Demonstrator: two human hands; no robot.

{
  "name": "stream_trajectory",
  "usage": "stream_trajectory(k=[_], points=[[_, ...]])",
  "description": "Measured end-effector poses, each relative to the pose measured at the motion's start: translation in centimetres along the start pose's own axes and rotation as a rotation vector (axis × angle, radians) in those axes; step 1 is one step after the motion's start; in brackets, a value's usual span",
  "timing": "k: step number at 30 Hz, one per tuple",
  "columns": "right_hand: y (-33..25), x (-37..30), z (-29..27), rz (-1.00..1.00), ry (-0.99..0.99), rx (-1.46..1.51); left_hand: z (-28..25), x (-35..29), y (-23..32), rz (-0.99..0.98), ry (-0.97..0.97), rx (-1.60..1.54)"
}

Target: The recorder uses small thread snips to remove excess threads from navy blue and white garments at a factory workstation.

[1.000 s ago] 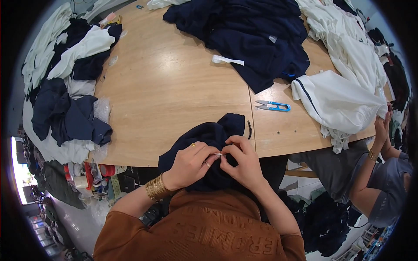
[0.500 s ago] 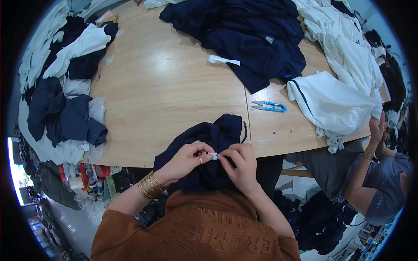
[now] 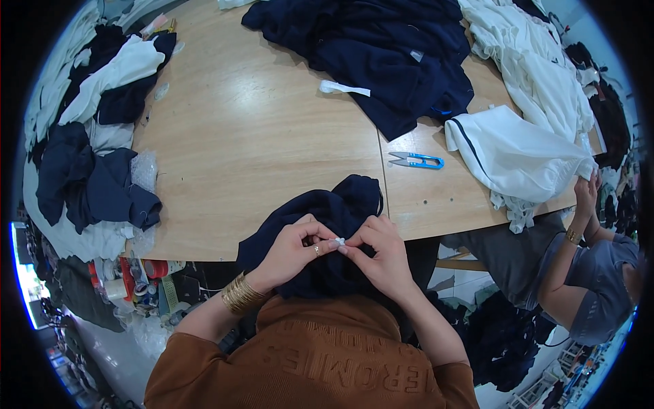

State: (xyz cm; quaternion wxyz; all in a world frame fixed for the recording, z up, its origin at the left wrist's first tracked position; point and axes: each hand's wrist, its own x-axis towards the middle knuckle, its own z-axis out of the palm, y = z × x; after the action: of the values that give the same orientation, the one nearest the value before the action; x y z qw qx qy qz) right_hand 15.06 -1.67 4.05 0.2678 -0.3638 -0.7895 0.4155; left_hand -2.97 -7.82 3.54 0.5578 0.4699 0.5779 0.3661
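My left hand (image 3: pixel 294 252) and my right hand (image 3: pixel 383 255) meet over the table's near edge, fingertips pinched together. Between them is a small white bit (image 3: pixel 340 241), too small to name, with the fingers of both hands closed on it. Beneath my hands a navy garment (image 3: pixel 300 213) lies bunched, partly on the table and partly over my lap. Both hands hide some of its cloth. A pair of blue-handled thread snips (image 3: pixel 417 161) rests on the table to the right, apart from my hands.
A large navy garment (image 3: pixel 381 61) is spread at the back, with a white strip (image 3: pixel 344 88) beside it. White clothes (image 3: pixel 518 157) lie at right, where another person's hands (image 3: pixel 586 194) touch them. Dark and white clothes (image 3: pixel 95 170) heap at left on the wooden table (image 3: pixel 225 136).
My right hand has turned slightly, and its thumb and fingers now meet the left fingertips at the white bit. The whole view has shifted a little.
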Motion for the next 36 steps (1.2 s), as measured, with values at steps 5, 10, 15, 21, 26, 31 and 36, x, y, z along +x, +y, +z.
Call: stream_trajectory(k=[5, 10, 15, 21, 26, 31, 36], points=[[-0.1, 0.3, -1.1, -0.008, -0.097, 0.045, -0.1, 0.3, 0.0, 0.017, -0.034, 0.019], [-0.9, -0.1, -2.5, -0.118, -0.077, -0.162, -0.2, 0.0, 1.4, 0.203, -0.050, 0.283], [1.4, -0.3, -2.3, -0.010, -0.095, -0.125, 0.7, 0.4, 0.6, 0.202, 0.005, 0.396], [2.5, 0.1, -2.8, 0.011, -0.214, -0.106, 1.5, 1.0, -0.1, 0.362, 0.086, 0.457], [2.6, 0.7, -2.9, -0.002, -0.360, -0.097, 1.8, 1.2, -0.6, 0.378, 0.097, 0.460], [2.4, 1.7, -4.1, -0.131, -0.571, -0.193, 1.8, 1.3, -0.5, 0.438, 0.052, 0.546], [2.0, 2.6, -5.8, -0.186, -0.697, -0.209, 1.6, 0.8, 0.5, 0.530, -0.006, 0.722]])
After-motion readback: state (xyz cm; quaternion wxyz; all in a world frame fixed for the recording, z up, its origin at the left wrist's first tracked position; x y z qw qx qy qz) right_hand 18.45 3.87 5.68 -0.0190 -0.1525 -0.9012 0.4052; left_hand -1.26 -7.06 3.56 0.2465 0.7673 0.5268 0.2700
